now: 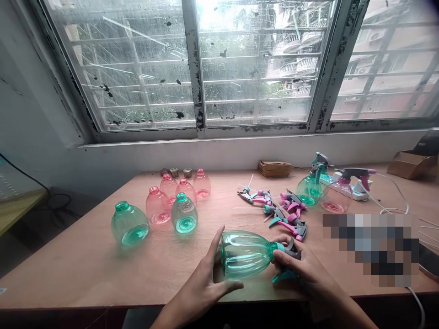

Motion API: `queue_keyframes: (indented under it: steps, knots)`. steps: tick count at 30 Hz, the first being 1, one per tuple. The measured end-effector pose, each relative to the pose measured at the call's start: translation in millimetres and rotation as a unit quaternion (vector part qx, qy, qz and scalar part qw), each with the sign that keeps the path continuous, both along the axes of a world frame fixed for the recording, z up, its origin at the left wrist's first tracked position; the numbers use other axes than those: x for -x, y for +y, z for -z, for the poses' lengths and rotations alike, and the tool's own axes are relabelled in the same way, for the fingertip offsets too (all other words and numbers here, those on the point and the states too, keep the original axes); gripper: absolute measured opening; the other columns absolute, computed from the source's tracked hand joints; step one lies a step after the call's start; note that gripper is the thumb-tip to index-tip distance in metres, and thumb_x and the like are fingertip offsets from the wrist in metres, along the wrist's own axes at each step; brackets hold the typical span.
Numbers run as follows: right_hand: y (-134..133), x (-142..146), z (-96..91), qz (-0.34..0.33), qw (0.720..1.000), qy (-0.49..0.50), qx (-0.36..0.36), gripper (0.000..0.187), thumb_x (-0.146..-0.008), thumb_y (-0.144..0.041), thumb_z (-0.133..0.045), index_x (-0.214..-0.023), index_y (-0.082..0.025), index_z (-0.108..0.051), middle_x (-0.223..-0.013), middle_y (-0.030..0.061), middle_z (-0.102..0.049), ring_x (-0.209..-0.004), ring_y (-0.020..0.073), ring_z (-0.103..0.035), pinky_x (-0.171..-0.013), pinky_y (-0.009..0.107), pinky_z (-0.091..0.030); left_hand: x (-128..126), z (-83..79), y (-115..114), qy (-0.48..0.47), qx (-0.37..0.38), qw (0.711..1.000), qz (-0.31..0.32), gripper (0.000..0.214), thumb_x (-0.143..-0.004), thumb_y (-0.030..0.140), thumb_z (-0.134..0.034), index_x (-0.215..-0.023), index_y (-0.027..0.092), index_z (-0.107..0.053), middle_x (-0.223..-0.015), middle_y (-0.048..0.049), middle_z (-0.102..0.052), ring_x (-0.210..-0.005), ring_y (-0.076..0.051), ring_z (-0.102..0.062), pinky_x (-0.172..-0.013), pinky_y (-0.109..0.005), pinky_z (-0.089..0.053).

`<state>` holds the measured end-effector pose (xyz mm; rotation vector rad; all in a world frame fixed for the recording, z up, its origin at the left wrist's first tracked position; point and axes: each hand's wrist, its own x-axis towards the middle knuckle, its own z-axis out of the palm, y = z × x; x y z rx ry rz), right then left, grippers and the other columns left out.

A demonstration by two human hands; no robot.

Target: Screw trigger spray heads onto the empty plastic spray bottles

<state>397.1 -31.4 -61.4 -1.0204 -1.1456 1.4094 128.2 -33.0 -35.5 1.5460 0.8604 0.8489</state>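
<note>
A teal see-through spray bottle lies on its side near the table's front edge. My left hand cups its base, thumb and fingers spread round it. My right hand grips the grey and teal trigger head at the bottle's neck. Beyond my hands lies a heap of loose pink and teal trigger heads.
Open pink bottles and teal bottles stand at centre left. Two bottles with trigger heads sit at the right near a power strip and white cables. A cardboard box rests far right, a wicker-like box by the wall.
</note>
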Motion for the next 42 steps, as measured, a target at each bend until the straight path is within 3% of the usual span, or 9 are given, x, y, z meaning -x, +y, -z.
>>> queue_keyframes:
  steps: [4,7,14,18,24,30,35,39,42]
  knots:
    - [-3,2,-4.1,0.006,1.0,-0.003,-0.004,0.041,-0.077,-0.048,-0.085,-0.096,-0.018,-0.064,-0.066,-0.0026,-0.069,-0.061,0.0169,-0.065,-0.058,0.028,-0.056,2,-5.2,-2,0.054,-0.007,0.998,-0.016,0.11,-0.081,0.03,-0.083,-0.163,0.028,-0.009,-0.169,-0.0083,-0.023,-0.157,-0.034,-0.013,-0.128,-0.05,-0.013]
    - [-2,3,-3.0,0.015,1.0,-0.002,-0.011,0.043,-0.077,-0.05,-0.085,-0.095,-0.017,-0.064,-0.067,-0.0012,-0.07,-0.061,0.0176,-0.065,-0.059,0.03,-0.056,5,-6.6,-2,0.074,-0.009,0.997,-0.011,0.096,-0.089,0.039,-0.074,-0.163,0.024,-0.015,-0.17,-0.0086,-0.021,-0.157,-0.035,-0.009,-0.128,-0.051,-0.012]
    - [-1,3,1.0,0.03,0.999,0.021,-0.014,0.043,-0.078,-0.053,-0.083,-0.095,-0.019,-0.062,-0.064,-0.001,-0.069,-0.06,0.0188,-0.064,-0.059,0.031,-0.055,6,-2.9,-4,0.091,-0.054,0.994,0.0,0.101,-0.09,0.023,-0.071,-0.163,0.029,-0.002,-0.172,-0.0004,-0.002,-0.158,-0.03,0.001,-0.129,-0.047,-0.005]
    - [-4,3,-2.2,0.021,0.999,0.025,-0.005,0.044,-0.076,-0.053,-0.084,-0.095,-0.018,-0.064,-0.064,-0.001,-0.07,-0.059,0.0182,-0.064,-0.06,0.03,-0.054,5,-3.2,-5,0.079,-0.057,0.995,0.004,0.1,-0.091,0.022,-0.068,-0.162,0.031,0.002,-0.172,0.0011,-0.004,-0.158,-0.029,0.0,-0.129,-0.047,-0.007]
    - [-5,2,-4.2,-0.008,1.0,-0.009,0.011,0.045,-0.074,-0.051,-0.086,-0.095,-0.018,-0.065,-0.066,-0.0008,-0.071,-0.061,0.0195,-0.066,-0.06,0.03,-0.053,5,-6.2,-3,0.075,0.005,0.997,0.001,0.117,-0.079,0.028,-0.083,-0.163,0.024,-0.001,-0.172,-0.0069,-0.01,-0.158,-0.035,-0.004,-0.129,-0.05,-0.01]
    - [-4,-2,0.4,-0.031,0.999,-0.035,-0.006,0.042,-0.077,-0.052,-0.083,-0.095,-0.019,-0.063,-0.068,-0.0007,-0.07,-0.063,0.019,-0.065,-0.061,0.03,-0.052,5,0.7,-2,0.021,0.0,1.0,0.014,0.102,-0.087,0.027,-0.075,-0.163,0.027,-0.006,-0.17,-0.0061,-0.022,-0.157,-0.032,-0.009,-0.127,-0.046,-0.022]
    - [-3,-4,4.2,-0.049,0.996,-0.067,-0.013,0.043,-0.077,-0.05,-0.084,-0.098,-0.018,-0.063,-0.068,-0.0012,-0.07,-0.064,0.0187,-0.064,-0.061,0.029,-0.05,5,4.6,-2,-0.003,-0.026,0.999,0.028,0.09,-0.097,0.032,-0.063,-0.163,0.031,-0.002,-0.172,-0.0031,-0.012,-0.158,-0.03,-0.005,-0.127,-0.043,-0.023]
    - [-3,-5,3.2,-0.053,0.995,-0.078,-0.018,0.043,-0.079,-0.051,-0.082,-0.099,-0.018,-0.063,-0.07,-0.0011,-0.07,-0.066,0.0188,-0.064,-0.062,0.029,-0.051,4,1.0,-3,0.043,-0.03,0.999,0.006,0.111,-0.085,0.025,-0.078,-0.162,0.031,0.002,-0.173,-0.0048,-0.009,-0.158,-0.031,-0.005,-0.129,-0.045,-0.013]
    - [-3,-5,1.3,-0.051,0.995,-0.079,-0.023,0.042,-0.078,-0.05,-0.083,-0.099,-0.018,-0.064,-0.07,-0.0019,-0.068,-0.066,0.0184,-0.063,-0.062,0.029,-0.051,2,-3.1,-4,0.041,0.003,0.999,-0.01,0.114,-0.081,0.025,-0.081,-0.163,0.026,-0.002,-0.171,-0.009,-0.014,-0.157,-0.033,-0.011,-0.128,-0.048,-0.016]
